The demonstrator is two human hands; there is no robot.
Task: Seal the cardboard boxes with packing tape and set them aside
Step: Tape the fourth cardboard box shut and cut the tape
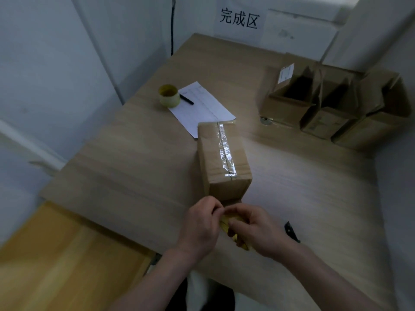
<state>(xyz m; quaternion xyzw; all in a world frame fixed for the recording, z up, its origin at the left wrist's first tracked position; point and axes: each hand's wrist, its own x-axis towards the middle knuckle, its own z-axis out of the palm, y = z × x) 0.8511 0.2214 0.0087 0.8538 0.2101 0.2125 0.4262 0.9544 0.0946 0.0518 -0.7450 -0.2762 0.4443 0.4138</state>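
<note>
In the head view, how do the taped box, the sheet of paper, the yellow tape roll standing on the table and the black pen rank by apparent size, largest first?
1. taped box
2. sheet of paper, partly hidden by the box, so this ranking is unsure
3. yellow tape roll
4. black pen

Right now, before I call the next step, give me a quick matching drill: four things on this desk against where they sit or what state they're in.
Things:
1. taped cardboard box
2. spare tape roll
3. black pen
4. open cardboard boxes

Places or states:
A. far right of the desk, flaps up
B. lying on the paper sheet
C. desk centre, clear tape along its top seam
D. far left, at the sheet's corner

Pairs: 1-C, 2-D, 3-B, 4-A
</note>
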